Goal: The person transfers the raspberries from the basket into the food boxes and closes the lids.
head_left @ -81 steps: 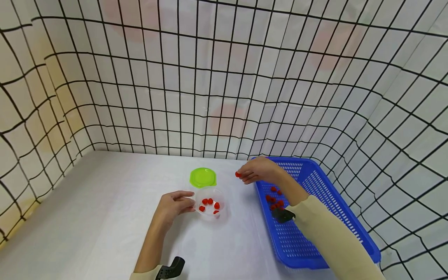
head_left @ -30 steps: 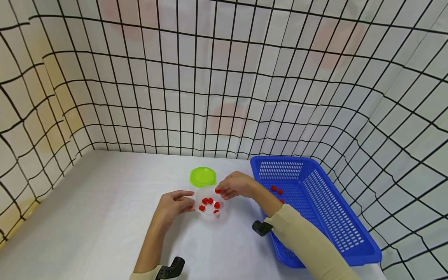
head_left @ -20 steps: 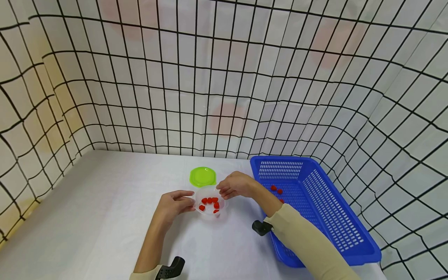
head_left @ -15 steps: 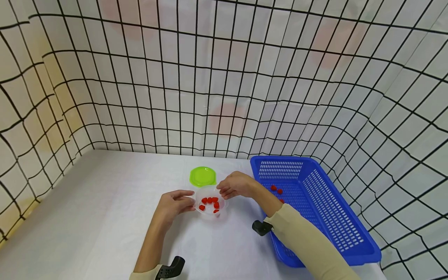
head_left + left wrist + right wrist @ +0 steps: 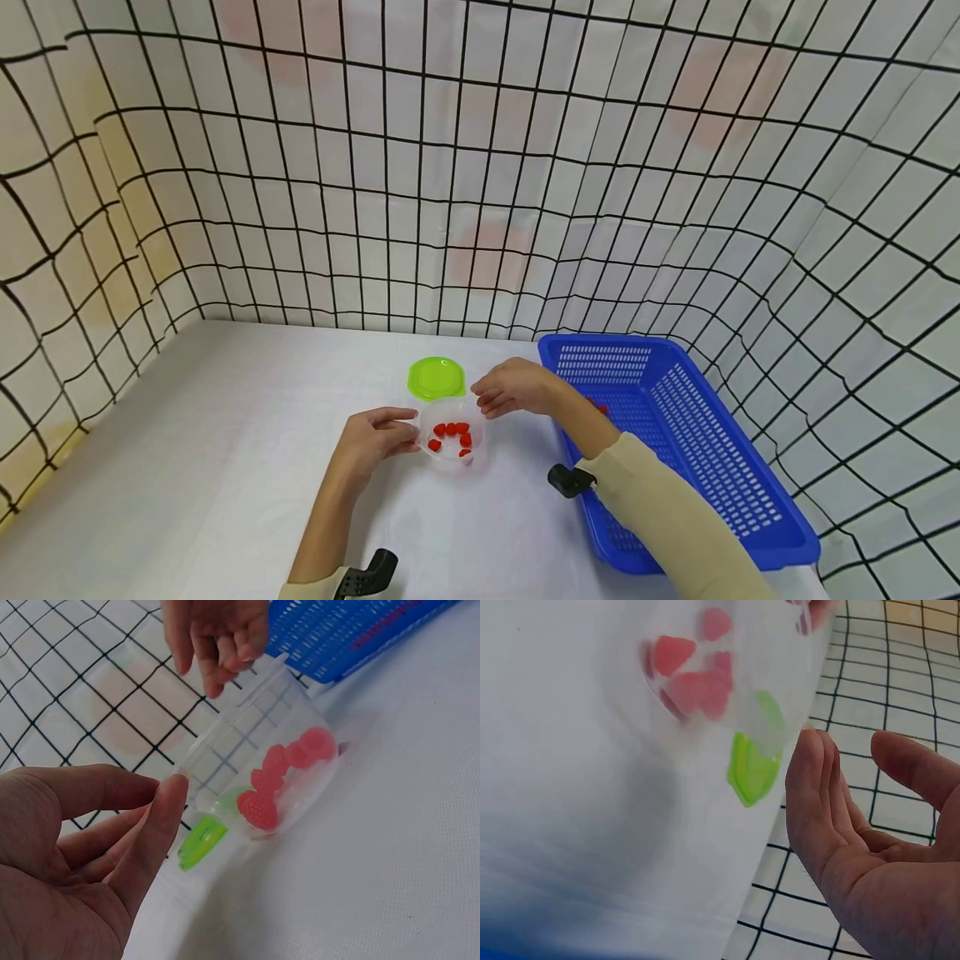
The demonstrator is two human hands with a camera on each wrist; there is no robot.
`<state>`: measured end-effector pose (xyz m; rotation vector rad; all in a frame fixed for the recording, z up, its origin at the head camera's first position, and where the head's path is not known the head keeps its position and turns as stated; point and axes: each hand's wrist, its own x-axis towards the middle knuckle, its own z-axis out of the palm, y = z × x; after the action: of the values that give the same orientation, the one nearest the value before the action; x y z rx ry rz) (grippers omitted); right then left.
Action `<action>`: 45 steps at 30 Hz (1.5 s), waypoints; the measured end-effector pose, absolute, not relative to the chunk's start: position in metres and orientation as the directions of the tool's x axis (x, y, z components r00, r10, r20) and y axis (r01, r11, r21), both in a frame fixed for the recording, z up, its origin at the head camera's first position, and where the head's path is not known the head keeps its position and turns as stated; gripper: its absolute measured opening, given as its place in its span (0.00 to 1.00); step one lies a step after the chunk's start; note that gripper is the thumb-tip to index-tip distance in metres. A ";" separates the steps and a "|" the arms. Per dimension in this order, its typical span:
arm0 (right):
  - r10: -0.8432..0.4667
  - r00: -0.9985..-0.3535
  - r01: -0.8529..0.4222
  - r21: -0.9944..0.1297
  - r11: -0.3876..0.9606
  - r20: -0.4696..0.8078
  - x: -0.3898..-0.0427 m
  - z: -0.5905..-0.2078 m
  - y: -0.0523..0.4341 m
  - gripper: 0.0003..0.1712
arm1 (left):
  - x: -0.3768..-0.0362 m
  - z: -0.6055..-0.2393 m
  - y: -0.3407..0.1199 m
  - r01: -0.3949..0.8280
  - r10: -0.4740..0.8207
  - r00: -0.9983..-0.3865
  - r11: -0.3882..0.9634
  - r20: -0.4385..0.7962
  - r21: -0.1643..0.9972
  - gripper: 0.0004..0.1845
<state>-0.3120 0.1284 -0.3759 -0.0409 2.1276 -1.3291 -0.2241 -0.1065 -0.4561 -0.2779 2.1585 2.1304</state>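
A small clear plastic cup (image 5: 451,437) stands on the white tabletop (image 5: 225,467), near its middle, between the two hands. Its wall is thin, smooth and see-through, flaring slightly toward a rolled rim, so the grid pattern behind shows through it in the left wrist view. In its bottom lie several small red candies (image 5: 452,433), soft-looking, rounded and matte, like gummy pieces, bunched together.

The left hand (image 5: 372,440) rests on the tabletop at the cup's left side. Its fingers (image 5: 161,825) are loosely bent, and the thumb tip touches the cup's rim; the hand steadies the cup lightly rather than wrapping round it.

The right hand (image 5: 514,389) hovers just above and to the right of the cup, beside its rim. Its fingers (image 5: 814,787) are relaxed and slightly curved, released, with nothing between them.

Just behind the cup lies a lime-green lid (image 5: 435,377), flat, glossy and roundish with a scalloped edge. To the right sits a blue plastic basket (image 5: 690,450), rectangular, with slotted perforated walls and floor; a few more red pieces (image 5: 600,407) lie inside it, partly hidden by the right forearm in its beige sleeve (image 5: 675,517). A white backdrop with a black grid (image 5: 480,167) surrounds the tabletop.
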 end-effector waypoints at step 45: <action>-0.016 -0.917 0.368 -0.861 0.351 -0.399 -0.332 -0.400 0.311 0.26 | -0.224 -0.456 -0.106 -0.207 -0.060 -0.977 0.019 -0.205 0.978 0.15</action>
<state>-0.3323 0.3108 -0.4001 0.3106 2.2816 -1.5865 -0.2242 -0.1056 -0.4560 -0.2848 2.1646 2.1096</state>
